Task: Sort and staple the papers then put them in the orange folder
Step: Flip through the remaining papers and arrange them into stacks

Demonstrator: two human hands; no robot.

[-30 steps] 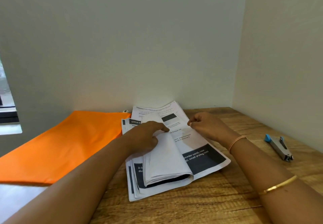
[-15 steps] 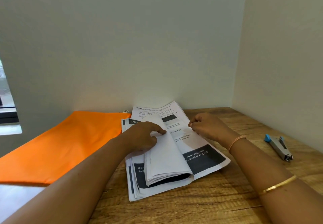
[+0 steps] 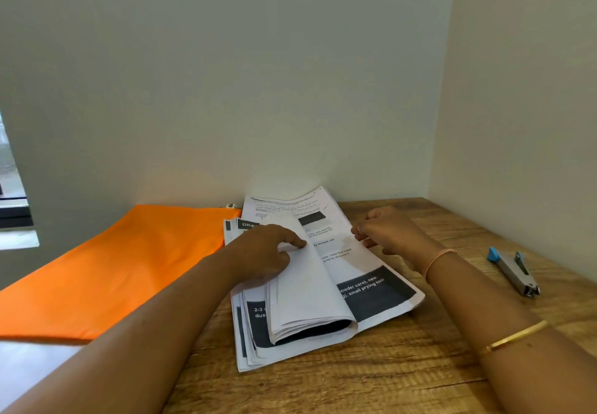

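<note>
Scarcely shifted since a moment ago: my left hand (image 3: 265,252) still grips the folded-back sheaf. Item: papers (image 3: 371,287), white sheets with black printed bands, loosely stacked, the top ones curled over in a soft roll. They lie between my hands, and my right hand (image 3: 391,229) pinches their right edge. Item: orange folder (image 3: 129,268), flat, smooth, just left. Item: stapler (image 3: 513,271), metal, blue-tipped, right. Bench (image 3: 387,375): grained wood.
</note>
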